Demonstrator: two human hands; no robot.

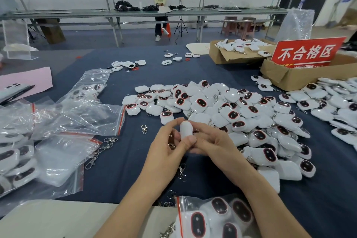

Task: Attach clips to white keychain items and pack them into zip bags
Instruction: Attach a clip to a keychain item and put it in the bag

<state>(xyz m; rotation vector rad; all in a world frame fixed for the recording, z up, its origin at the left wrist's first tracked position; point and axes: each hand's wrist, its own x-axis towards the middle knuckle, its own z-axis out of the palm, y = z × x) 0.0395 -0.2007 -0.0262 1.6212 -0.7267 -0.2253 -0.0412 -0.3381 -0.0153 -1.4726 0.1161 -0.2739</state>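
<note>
Both hands meet over the dark blue cloth (119, 179) in the middle of the view. My left hand (168, 145) and my right hand (210, 143) together hold one white keychain item (185, 129), upright, its plain back towards me. A small metal clip part (171, 144) shows between the left fingers, under the item. A big heap of white keychain items (231, 114) with dark oval windows lies just behind and to the right. Loose metal clips (104, 147) lie left of my hands, and one more clip (182, 172) below them.
Zip bags with red strips (73, 118) lie at the left, some filled. A filled bag (214, 218) sits at the near edge. Two cardboard boxes (289, 77) and a red sign (307, 52) stand at the back right. A person sits at a far bench.
</note>
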